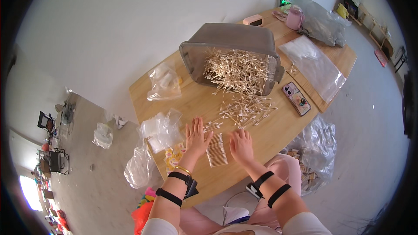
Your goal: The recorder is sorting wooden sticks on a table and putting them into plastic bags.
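Note:
My left hand (197, 137) lies flat on the wooden table (278, 126) with fingers spread, just left of a neat row of cotton swabs (216, 150). My right hand (241, 145) rests flat with fingers apart just right of that row. Both hands flank the row without gripping it. Beyond my fingertips lies a loose scatter of cotton swabs (244, 109). Further back a grey plastic tub (230, 43) lies tipped on its side, and a heap of swabs (237, 69) spills from its mouth.
Crumpled clear bags (161, 130) and a small bag (163, 82) lie at the table's left. A phone (296, 99) and a flat clear bag (311, 65) lie to the right, a pink mug (295, 18) at the back. A bag of packets (311, 152) hangs beside my knee.

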`<state>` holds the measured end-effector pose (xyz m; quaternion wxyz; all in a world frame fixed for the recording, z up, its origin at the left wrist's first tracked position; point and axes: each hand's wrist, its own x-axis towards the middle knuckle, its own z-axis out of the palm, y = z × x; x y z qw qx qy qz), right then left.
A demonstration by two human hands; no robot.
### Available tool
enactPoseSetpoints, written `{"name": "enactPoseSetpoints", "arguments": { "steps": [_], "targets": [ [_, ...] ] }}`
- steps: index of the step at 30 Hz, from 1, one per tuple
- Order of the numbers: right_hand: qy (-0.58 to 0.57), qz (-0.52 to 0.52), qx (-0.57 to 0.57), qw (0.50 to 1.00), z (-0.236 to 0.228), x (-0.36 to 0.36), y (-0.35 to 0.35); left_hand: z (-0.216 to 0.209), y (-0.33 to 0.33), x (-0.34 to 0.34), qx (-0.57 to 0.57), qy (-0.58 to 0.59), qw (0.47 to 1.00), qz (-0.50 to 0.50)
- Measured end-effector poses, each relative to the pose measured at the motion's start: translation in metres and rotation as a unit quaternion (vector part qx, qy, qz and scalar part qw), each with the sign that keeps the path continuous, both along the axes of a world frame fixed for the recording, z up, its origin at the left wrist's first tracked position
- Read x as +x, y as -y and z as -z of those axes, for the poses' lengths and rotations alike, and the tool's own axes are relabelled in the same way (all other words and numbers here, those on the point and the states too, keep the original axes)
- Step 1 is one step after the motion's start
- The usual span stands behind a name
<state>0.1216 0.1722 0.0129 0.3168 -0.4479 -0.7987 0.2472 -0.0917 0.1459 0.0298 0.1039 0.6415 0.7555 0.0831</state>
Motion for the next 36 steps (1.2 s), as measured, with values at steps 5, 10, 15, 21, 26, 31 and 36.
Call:
{"name": "enactPoseSetpoints", "arguments": {
  "steps": [5,10,15,21,26,31,36],
  "targets": [
    [0.009,-0.034,0.118,0.992,-0.016,-0.041,-0.058,0.012,0.012,-0.004,0.002,-0.018,1.0,0.008],
    [0.106,-0.047,0.107,0.987,-0.016,-0.059,-0.084,0.012,0.012,0.002,0.006,-0.014,1.0,0.01],
    [0.127,-0.071,0.102,0.984,-0.006,-0.071,-0.076,0.008,0.011,0.011,0.016,-0.006,1.0,0.023],
    [0.028,0.011,0.088,0.996,-0.002,-0.039,-0.078,-0.002,0.013,0.025,-0.003,-0.096,0.995,0.008],
    [0.092,-0.031,0.133,0.986,-0.013,-0.017,-0.095,0.004,0.015,0.024,-0.016,-0.076,0.996,0.045],
    [0.147,-0.076,0.205,0.965,-0.015,-0.027,-0.122,0.005,0.015,0.026,-0.027,-0.061,0.997,0.038],
    [0.209,-0.104,0.139,0.962,-0.025,-0.037,-0.138,0.005,0.024,0.023,-0.013,-0.072,0.996,0.046]
  ]
}}
